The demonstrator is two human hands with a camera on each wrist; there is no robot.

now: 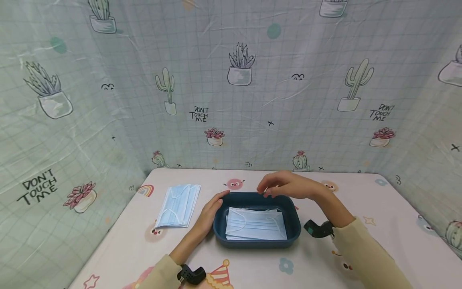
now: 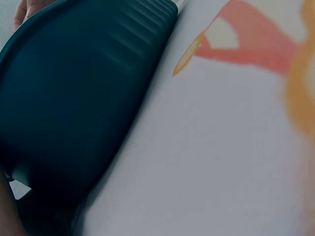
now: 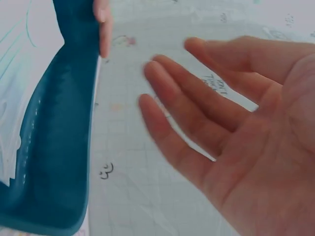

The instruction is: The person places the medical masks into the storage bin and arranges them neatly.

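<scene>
A dark blue-green plastic basin [image 1: 257, 243] sits on the table in the head view. Several light-blue disposable face masks [image 1: 256, 224] lie stacked inside it. My left hand [image 1: 207, 212] rests along the basin's left side, its extended fingers touching near the back left corner. In the left wrist view the basin's wall [image 2: 74, 88] fills the left part, with little of that hand showing. Above the back right rim hovers my right hand [image 1: 290, 185], fingers loosely bent. The right wrist view shows its fingers [image 3: 167, 91] apart, with nothing between them, beside the basin.
Another small pile of light-blue masks [image 1: 177, 206] lies left of the basin, beyond my left forearm. A pale patterned cloth [image 1: 325, 265] covers the table. Behind and at both sides hangs a grid-patterned curtain [image 1: 202, 52] with cactus drawings.
</scene>
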